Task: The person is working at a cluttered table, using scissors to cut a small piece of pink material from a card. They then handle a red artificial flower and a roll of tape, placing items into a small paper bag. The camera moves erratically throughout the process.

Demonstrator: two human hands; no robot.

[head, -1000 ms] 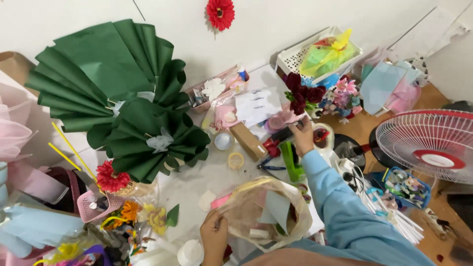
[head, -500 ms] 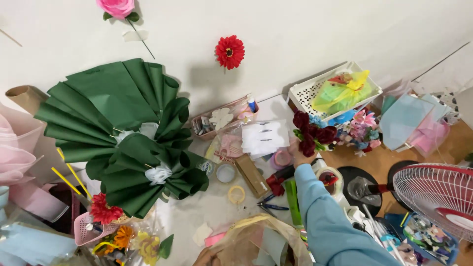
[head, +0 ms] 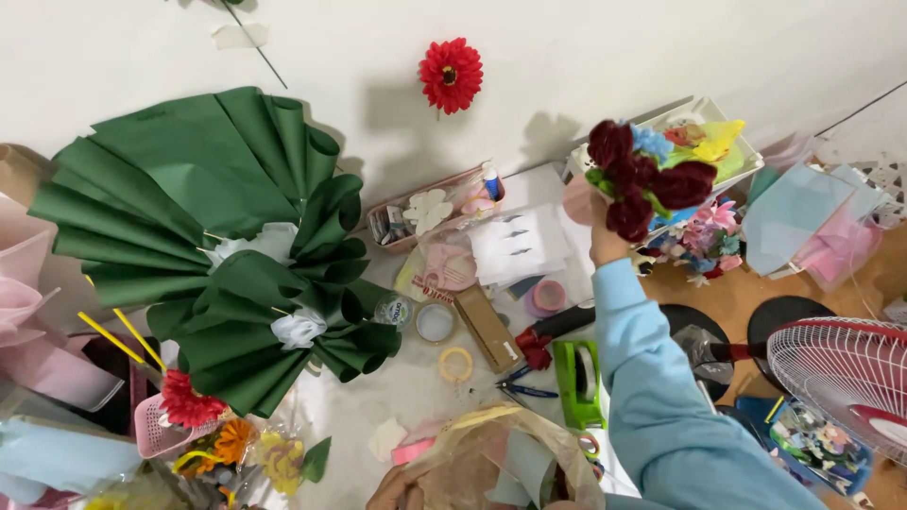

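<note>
Head view. The right hand is raised at about 1 o'clock from the frame centre, at the end of a light blue sleeve that runs down to 5 o'clock. The fingers are closed around the lower part of a small bouquet of dark red flowers (blue and green pieces are mixed into it), which is held up clear of the table. Just behind the bouquet, at 2 o'clock, a white basket with yellow and green paper is seen, and pink paper flowers lie just below it.

The left hand is located at 6 o'clock, at the lower frame edge. It rests against a wrap of clear and tan film; most of the hand is cut off or covered, so whether the fingers are closed on the wrap cannot be told.

Between the two hands, on the white table, a green tape dispenser is placed beside the sleeve, with a yellow tape ring and a brown box near it. At 9 o'clock, large folded green paper fans are spread out. A red flower is fixed to the wall at 12 o'clock. A white and red fan stands at 4 o'clock.
</note>
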